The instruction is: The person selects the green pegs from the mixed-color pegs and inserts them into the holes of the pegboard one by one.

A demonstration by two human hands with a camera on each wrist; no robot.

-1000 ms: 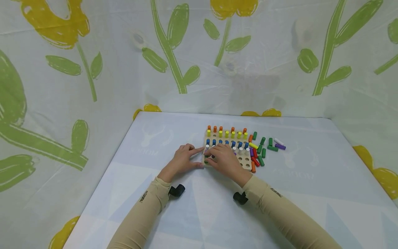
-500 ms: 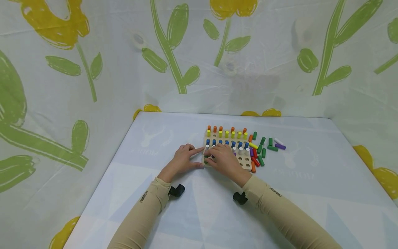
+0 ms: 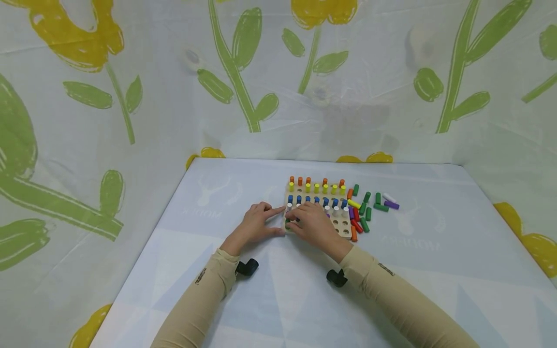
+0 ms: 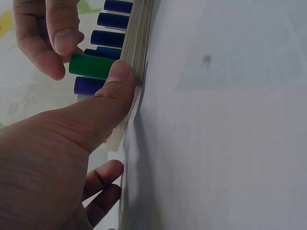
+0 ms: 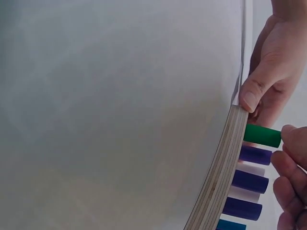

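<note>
A wooden pegboard (image 3: 341, 226) lies on the table, with coloured pegs standing in rows. At its front left corner, a green peg (image 4: 91, 66) stands upright in the board. My right hand (image 3: 316, 224) reaches over the front of the board, its thumb and curled fingers at the top end of that green peg. Purple pegs (image 5: 250, 182) stand beside it in the right wrist view. My left hand (image 3: 254, 222) touches the board's left side, with thumb and index finger extended; in the left wrist view its thumb presses the board's edge. My right hand hides several holes.
Loose green pegs (image 3: 368, 213), red pegs (image 3: 357, 225), a yellow peg (image 3: 354, 204) and a white peg (image 3: 389, 198) lie right of the board. Orange pegs (image 3: 308, 180) stand in its back row. Black wrist cameras (image 3: 248, 267) hang under both sleeves.
Both hands keep almost the same place. The right fingers have shifted slightly, and more of the green peg shows at the corner. The view has tilted a little.
</note>
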